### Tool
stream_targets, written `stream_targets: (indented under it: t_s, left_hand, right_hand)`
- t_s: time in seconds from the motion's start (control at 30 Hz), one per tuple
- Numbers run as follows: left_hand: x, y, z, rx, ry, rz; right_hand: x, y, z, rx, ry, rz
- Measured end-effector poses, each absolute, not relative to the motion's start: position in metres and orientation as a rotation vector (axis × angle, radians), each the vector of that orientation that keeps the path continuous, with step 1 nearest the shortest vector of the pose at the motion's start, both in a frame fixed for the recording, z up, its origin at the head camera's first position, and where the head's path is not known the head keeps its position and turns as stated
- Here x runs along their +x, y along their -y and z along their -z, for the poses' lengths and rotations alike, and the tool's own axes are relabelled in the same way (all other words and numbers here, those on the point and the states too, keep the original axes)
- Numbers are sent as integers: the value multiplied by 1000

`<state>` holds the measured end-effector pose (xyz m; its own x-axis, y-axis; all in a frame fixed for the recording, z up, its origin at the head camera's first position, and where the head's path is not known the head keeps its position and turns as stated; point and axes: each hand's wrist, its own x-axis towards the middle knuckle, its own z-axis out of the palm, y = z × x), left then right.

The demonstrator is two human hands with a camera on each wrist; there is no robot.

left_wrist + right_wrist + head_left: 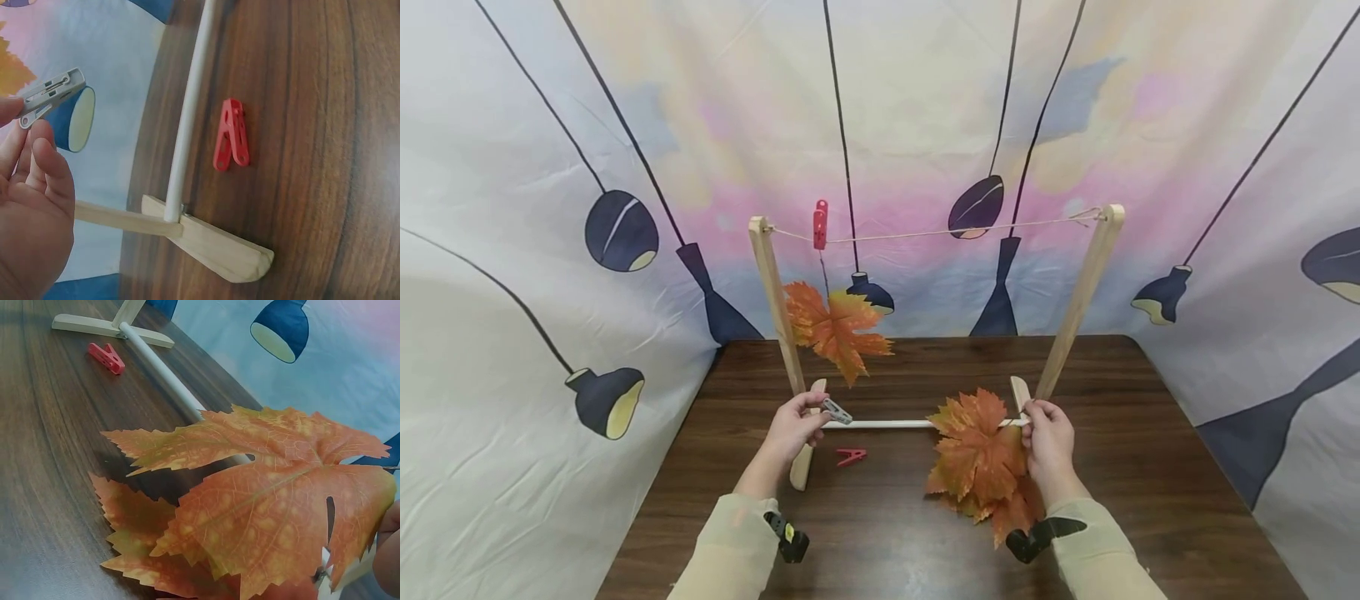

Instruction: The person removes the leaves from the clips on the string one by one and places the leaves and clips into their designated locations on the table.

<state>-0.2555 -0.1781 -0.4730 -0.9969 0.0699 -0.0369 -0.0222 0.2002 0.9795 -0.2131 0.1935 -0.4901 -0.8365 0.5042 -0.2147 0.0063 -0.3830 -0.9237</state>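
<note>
While my left hand (793, 427) pinches the stiff-looking gray clothespin (838, 412) at left, my right hand (1051, 440), near right, seems to pinch the top orange leaf (979, 443) by its stem (392, 467); I'd expect 1 light, floppy, easily creased piece, best held there.

The head view is softly bright, with pale glare on the table (880, 533) at bottom centre; the right wrist view looks dimmer.

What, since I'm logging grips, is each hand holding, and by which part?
The left hand pinches the grey peg by its spread ends. The right hand holds a leaf, apparently by the stem; the exact grip is hidden.
</note>
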Motion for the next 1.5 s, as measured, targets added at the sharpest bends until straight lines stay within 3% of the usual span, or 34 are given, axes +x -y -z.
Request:
stream_targets:
  t_s: [0.83,1.2,1.5]
  left_hand:
    - [-248,189,514,130,-2442,-1593]
    - [-240,187,532,163,-2393,-1629]
    - [-235,188,545,191,-2449,-1558]
  right_hand:
    - [-212,-198,505,-744,1509,-2279]
    - [-209,-198,508,-631,1545,-2250]
    - [-213,-198,509,-756,1583,-2237]
